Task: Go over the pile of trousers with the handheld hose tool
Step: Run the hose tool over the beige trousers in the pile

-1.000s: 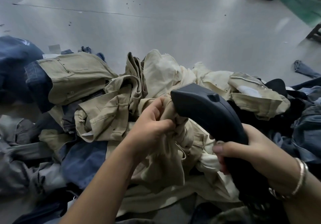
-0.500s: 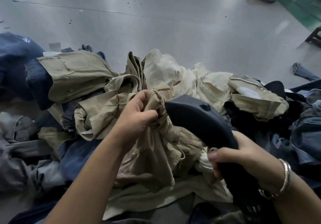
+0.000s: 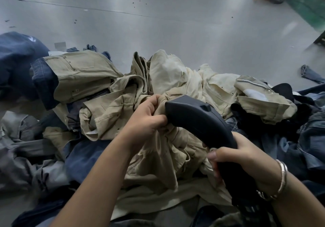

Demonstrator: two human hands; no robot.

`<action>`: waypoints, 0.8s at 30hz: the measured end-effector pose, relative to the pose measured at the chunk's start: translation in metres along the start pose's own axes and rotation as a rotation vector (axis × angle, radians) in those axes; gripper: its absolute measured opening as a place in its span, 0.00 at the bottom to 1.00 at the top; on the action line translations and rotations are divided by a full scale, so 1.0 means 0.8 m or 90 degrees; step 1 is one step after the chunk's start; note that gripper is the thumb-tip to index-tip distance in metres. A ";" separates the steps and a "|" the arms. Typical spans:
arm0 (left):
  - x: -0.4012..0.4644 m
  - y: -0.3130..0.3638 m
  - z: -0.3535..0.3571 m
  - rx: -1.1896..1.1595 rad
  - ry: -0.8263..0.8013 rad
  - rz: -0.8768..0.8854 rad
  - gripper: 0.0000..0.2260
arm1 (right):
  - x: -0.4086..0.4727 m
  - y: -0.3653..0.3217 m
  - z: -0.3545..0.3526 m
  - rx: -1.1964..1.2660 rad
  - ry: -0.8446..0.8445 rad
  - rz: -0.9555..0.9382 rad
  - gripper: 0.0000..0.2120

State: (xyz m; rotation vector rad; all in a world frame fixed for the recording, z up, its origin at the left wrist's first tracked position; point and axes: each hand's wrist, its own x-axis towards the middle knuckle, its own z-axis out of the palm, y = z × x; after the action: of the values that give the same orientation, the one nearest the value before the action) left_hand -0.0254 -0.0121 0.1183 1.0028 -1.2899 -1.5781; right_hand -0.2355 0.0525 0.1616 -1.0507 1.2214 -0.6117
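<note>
The hose tool looks like matt dark plastic, the trousers are creased beige, cream and blue woven cloth, the bangle at four o'clock seems polished metal, and the grey floor is smooth and glossy.

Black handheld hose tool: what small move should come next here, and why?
Probably draw the black handheld hose tool slowly along the bunched beige trousers. The left hand grips that cloth raised off the pile, the right hand grips the tool's handle, and its head sits right against the fabric.
</note>
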 end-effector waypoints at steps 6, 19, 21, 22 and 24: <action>-0.002 -0.003 0.001 -0.023 -0.063 -0.035 0.19 | 0.003 -0.005 0.000 0.041 -0.022 -0.024 0.09; 0.005 -0.003 0.003 -0.095 0.007 -0.025 0.14 | 0.007 0.004 -0.024 0.101 0.030 -0.062 0.17; 0.009 -0.002 -0.001 -0.134 0.060 -0.028 0.15 | 0.001 0.003 -0.022 0.072 -0.007 -0.054 0.16; 0.010 -0.001 -0.002 -0.139 0.073 -0.030 0.15 | -0.001 0.002 -0.018 0.041 -0.028 -0.048 0.14; 0.009 0.000 -0.002 -0.126 0.073 -0.036 0.16 | -0.004 0.000 -0.010 -0.007 -0.050 -0.034 0.11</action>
State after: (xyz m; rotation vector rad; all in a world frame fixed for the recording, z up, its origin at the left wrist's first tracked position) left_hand -0.0267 -0.0196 0.1175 0.9954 -1.0140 -1.6307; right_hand -0.2443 0.0527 0.1635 -1.1091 1.1323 -0.5994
